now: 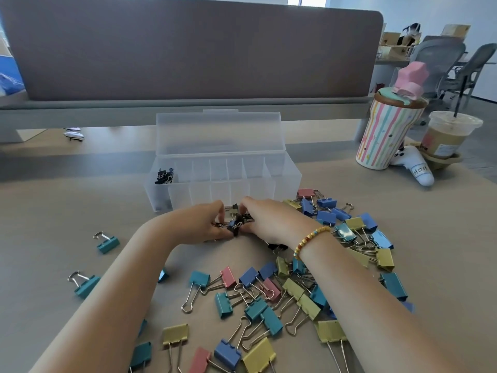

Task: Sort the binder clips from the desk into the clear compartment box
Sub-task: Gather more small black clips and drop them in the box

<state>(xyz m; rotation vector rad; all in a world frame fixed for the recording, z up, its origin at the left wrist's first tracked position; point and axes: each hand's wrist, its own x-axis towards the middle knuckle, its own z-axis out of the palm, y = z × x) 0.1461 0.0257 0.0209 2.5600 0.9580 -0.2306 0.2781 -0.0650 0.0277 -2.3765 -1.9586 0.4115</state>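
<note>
Coloured binder clips [269,305] at 6 o'clock, unsorted | left hand [199,224], right hand [271,222] pinching small black clips [238,223], gathering for box [223,181] at 12 o'clock

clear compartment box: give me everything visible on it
The clear compartment box is a long, frosted translucent plastic case with thin dividers forming small cells in two rows. Its hinged lid stands open, upright at the back, with a latch tab on its top edge. It sits flat on the desk, just beyond both hands. Only the far-left cell holds anything: small black binder clips. The other cells look empty. Neither hand touches it.
</note>
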